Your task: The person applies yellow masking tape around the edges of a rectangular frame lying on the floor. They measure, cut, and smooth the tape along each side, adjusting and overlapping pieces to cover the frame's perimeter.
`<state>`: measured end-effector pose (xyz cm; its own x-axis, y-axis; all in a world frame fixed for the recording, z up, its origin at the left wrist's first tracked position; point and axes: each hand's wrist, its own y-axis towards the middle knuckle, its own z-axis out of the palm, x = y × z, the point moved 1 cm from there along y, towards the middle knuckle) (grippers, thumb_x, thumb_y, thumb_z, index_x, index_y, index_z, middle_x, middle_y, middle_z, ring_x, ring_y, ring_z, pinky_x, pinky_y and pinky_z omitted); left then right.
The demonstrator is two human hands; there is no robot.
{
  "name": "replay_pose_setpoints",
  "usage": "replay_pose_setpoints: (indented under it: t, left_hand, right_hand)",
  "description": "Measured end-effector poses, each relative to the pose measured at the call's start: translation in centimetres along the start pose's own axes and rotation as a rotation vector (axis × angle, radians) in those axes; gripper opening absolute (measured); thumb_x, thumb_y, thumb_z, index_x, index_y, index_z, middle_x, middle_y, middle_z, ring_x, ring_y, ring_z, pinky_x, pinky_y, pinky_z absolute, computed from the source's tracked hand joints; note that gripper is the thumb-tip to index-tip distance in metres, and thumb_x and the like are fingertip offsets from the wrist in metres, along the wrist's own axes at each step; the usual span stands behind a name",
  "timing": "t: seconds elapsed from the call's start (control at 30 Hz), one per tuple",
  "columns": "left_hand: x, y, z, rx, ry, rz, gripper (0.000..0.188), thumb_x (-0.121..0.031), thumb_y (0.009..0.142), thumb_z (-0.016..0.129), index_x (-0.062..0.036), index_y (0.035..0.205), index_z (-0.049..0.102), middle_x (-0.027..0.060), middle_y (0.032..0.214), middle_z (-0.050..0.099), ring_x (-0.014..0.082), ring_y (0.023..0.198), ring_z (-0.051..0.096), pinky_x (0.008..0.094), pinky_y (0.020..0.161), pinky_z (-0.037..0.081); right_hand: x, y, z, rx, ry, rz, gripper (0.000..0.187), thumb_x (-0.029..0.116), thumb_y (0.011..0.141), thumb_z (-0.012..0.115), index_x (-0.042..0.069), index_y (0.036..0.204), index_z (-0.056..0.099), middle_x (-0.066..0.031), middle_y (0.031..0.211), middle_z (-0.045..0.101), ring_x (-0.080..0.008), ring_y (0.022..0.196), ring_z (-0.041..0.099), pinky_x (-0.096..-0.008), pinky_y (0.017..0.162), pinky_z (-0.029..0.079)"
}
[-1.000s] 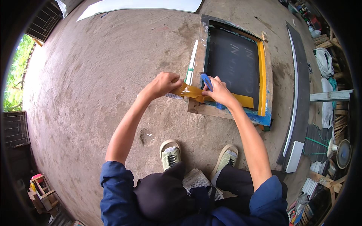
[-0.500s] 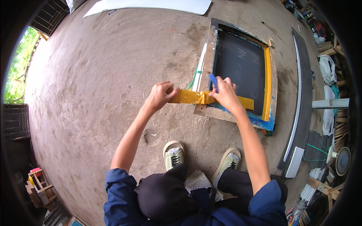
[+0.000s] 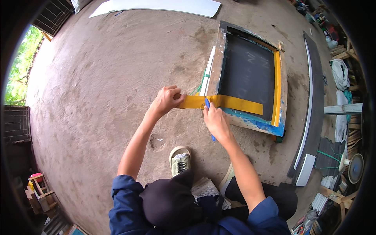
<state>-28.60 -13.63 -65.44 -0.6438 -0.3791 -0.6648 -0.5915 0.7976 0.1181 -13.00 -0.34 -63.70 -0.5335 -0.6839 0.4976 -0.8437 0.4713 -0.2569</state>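
Note:
A wooden screen frame (image 3: 214, 80) with a dark mesh panel (image 3: 247, 66) lies before me, right of the middle. One strip of yellow-brown tape (image 3: 239, 103) runs across its near end and past its left edge. My left hand (image 3: 166, 101) is closed on the tape's loose end and holds it out level beside the frame. In my right hand (image 3: 216, 122) is a slim blue cutter knife (image 3: 207, 103), its tip end at the tape by the frame's left edge. Whether the blade is out is too small to tell. More yellow tape (image 3: 277, 86) lines the frame's right side.
White strips (image 3: 208, 70) with green cord lie along the frame's left side. A long dark board (image 3: 311, 113) lies farther right, near stacked wood and bags. At the back is a white sheet (image 3: 156, 8). My left shoe (image 3: 180, 162) stands on the concrete floor (image 3: 102, 94).
My right hand has moved left from over the frame to its left edge, and the knife has turned. The crumpled tape lies straighter. My left hand has stayed nearly in place.

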Motion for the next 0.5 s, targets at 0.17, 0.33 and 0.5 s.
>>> replay_pose_setpoints:
  t: [0.17,0.33,0.5]
  left_hand:
    - [0.1,-0.2,-0.1,-0.029,0.008,0.015,0.032,-0.022,0.081,0.064,0.0032,0.065,0.054,0.0126,0.063,0.050,0.0269,0.053,0.053,0.0384,0.053,0.044]
    - [0.3,-0.6,-1.0,-0.017,0.022,-0.002,0.031,-0.021,0.080,0.065,0.0029,0.065,0.054,0.0123,0.063,0.050,0.0271,0.054,0.053,0.0388,0.053,0.044]
    - [0.1,-0.9,-1.0,-0.025,0.042,0.030,0.030,-0.021,0.080,0.065,0.0028,0.066,0.054,0.0124,0.064,0.051,0.0279,0.055,0.053,0.0387,0.054,0.044]
  right_hand:
    - [0.5,0.1,1.3,-0.044,-0.095,0.012,0.029,0.023,0.094,0.043,-0.003,0.092,0.055,-0.0257,0.073,0.064,-0.0420,0.074,0.064,-0.0492,0.069,0.051]
    - [0.6,0.4,2.0,-0.124,-0.204,-0.034,0.023,0.021,0.091,0.050,-0.001,0.087,0.055,-0.0229,0.069,0.065,-0.0355,0.069,0.067,-0.0442,0.062,0.054]
    - [0.3,0.4,1.7,-0.082,-0.071,0.011,0.027,0.026,0.092,0.050,0.000,0.084,0.056,-0.0214,0.069,0.065,-0.0339,0.066,0.066,-0.0436,0.059,0.053]
